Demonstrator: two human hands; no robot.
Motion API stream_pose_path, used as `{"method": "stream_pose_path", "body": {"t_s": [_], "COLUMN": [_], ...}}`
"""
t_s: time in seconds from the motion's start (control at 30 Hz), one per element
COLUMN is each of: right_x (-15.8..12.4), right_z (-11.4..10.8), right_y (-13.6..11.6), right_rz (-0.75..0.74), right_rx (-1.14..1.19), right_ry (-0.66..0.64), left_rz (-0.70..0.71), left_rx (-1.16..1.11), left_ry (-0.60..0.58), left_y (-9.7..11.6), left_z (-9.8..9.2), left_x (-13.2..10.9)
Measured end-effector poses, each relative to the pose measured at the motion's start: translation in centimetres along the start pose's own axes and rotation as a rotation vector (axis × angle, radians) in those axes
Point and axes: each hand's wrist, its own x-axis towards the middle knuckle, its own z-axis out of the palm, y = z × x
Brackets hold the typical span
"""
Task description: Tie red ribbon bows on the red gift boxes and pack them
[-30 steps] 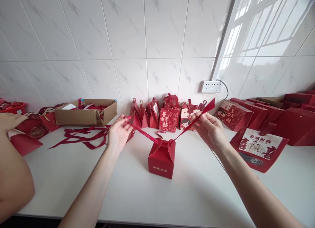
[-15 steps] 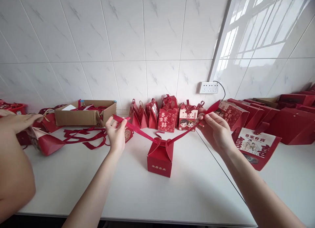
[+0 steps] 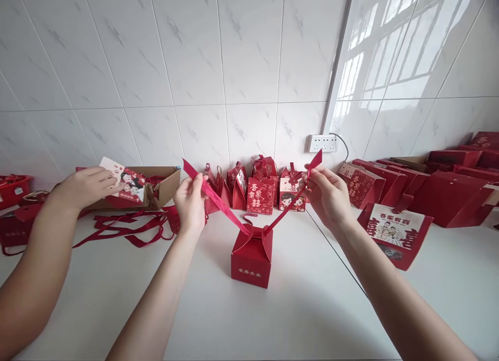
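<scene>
A small red gift box (image 3: 251, 259) with pale characters on its front stands upright on the white table (image 3: 218, 319). A red ribbon (image 3: 224, 206) runs through the top flaps, and both its ends are pulled up and outward in a V. My left hand (image 3: 190, 202) is closed in a pinch on the left end, whose tip sticks out above the fingers. On the other side my right hand (image 3: 327, 194) pinches the right end, with its tip pointing up. Both hands are raised above the box, apart from it.
At left, a co-worker's hand (image 3: 88, 187) holds a printed card box (image 3: 127, 183) before a cardboard carton (image 3: 163, 189). Loose ribbons (image 3: 132, 228) lie nearby. Finished-looking gift boxes (image 3: 260, 197) line the wall; more red boxes (image 3: 444, 197) stand at right, below a power strip (image 3: 323, 143).
My hands still hold the ribbon ends; the left end now points up more steeply. The co-worker's arm has reached in farther and shows a printed box. The view has shifted slightly.
</scene>
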Motion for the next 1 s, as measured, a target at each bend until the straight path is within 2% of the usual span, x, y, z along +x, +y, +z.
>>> {"method": "stream_pose_path", "body": {"t_s": [0.23, 0.37, 0.53, 0.77, 0.87, 1.0], "right_x": [2.0, 2.5, 1.3, 0.2, 0.3, 0.7], "right_z": [2.3, 4.1, 5.3, 4.8, 4.4, 3.7], "right_y": [0.5, 1.2, 2.0, 2.1, 1.7, 1.3], "right_rz": [-0.046, -0.032, 0.023, 0.098, 0.063, 0.027], "right_rx": [0.002, -0.082, -0.137, -0.187, -0.173, -0.137], "right_ry": [-0.023, -0.113, -0.207, -0.288, -0.283, -0.226], "left_rz": [0.102, 0.116, 0.069, -0.07, -0.166, -0.16], "left_rx": [0.092, 0.193, 0.201, 0.162, 0.095, 0.033], "left_ry": [-0.175, -0.331, -0.465, -0.594, -0.608, -0.608], "left_y": [-0.7, 0.0, 1.3, 2.1, 2.3, 2.5], "left_z": [3.6, 4.9, 4.9, 4.8, 5.0, 5.1], "left_x": [-0.6, -1.4, -1.9, -2.4, -2.8, -3.0]}}
